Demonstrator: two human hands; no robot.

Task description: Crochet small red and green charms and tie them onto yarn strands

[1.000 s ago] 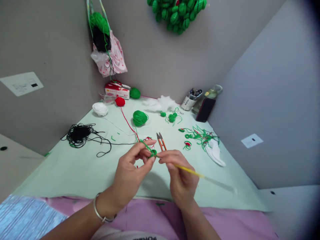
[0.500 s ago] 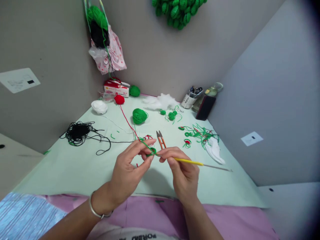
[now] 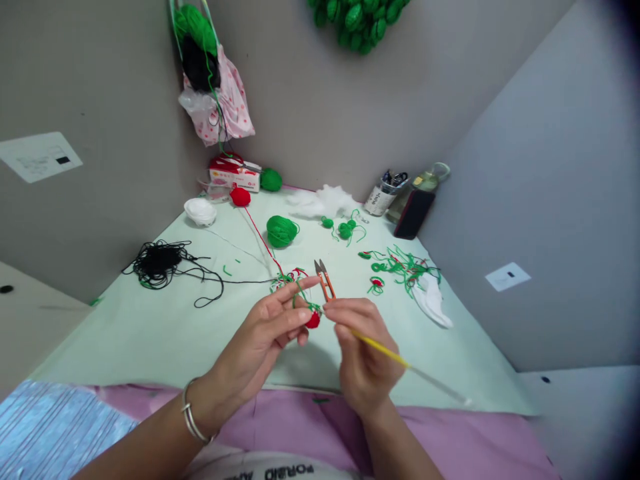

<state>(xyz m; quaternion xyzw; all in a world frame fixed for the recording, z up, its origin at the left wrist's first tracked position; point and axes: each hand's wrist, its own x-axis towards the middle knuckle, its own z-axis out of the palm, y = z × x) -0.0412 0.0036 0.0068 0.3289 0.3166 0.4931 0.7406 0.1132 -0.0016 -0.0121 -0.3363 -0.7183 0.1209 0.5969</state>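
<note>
My left hand (image 3: pixel 267 327) pinches a small red and green crochet piece (image 3: pixel 313 320) between thumb and fingers, its red face turned toward me. Green yarn (image 3: pixel 300 291) runs over the outstretched left forefinger. In my right hand (image 3: pixel 367 347) is a crochet hook (image 3: pixel 380 348) with a yellow handle, held like a pen; its far metal end points down to the right and is blurred. The hook's working tip is at the piece's green edge, partly hidden by my fingers. Just beyond the hands lie orange thread snips (image 3: pixel 326 283) with dark blades.
A green yarn ball (image 3: pixel 282 231), a red yarn ball (image 3: pixel 241 197) and a black yarn tangle (image 3: pixel 160 265) lie on the table (image 3: pixel 165 347). White stuffing (image 3: pixel 325 201) is at the back. Green and red pieces with loose ends (image 3: pixel 407 270) are at right, near a phone (image 3: pixel 415 214).
My left hand has turned the piece, so its red face now shows below the green edge. The hook's rear end has swung downward. The view has shifted slightly.
</note>
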